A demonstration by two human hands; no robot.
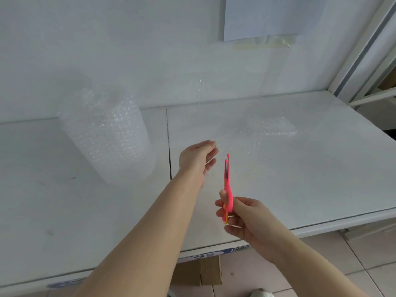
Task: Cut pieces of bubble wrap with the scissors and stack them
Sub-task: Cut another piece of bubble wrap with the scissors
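An upright roll of clear bubble wrap (pixel 107 136) stands on the white table (pixel 310 179) at the left. A loose, see-through sheet of bubble wrap (pixel 237 138) stretches from the roll toward the right. My left hand (pixel 197 157) is raised above the table's middle, its curled fingers and thumb pinching the sheet's edge. Just in front, my right hand (pixel 246 219) grips the handles of pink scissors (pixel 227 174). Their blades point away from me, slightly parted, just right of my left hand. A small stack of cut bubble wrap pieces (pixel 278 126) lies at the far right.
The table backs onto a white wall with a sheet of paper (pixel 261 16) taped to it. A seam (pixel 169 146) runs down the tabletop beside the roll. A cardboard box (pixel 205 273) sits under the front edge on the tiled floor.
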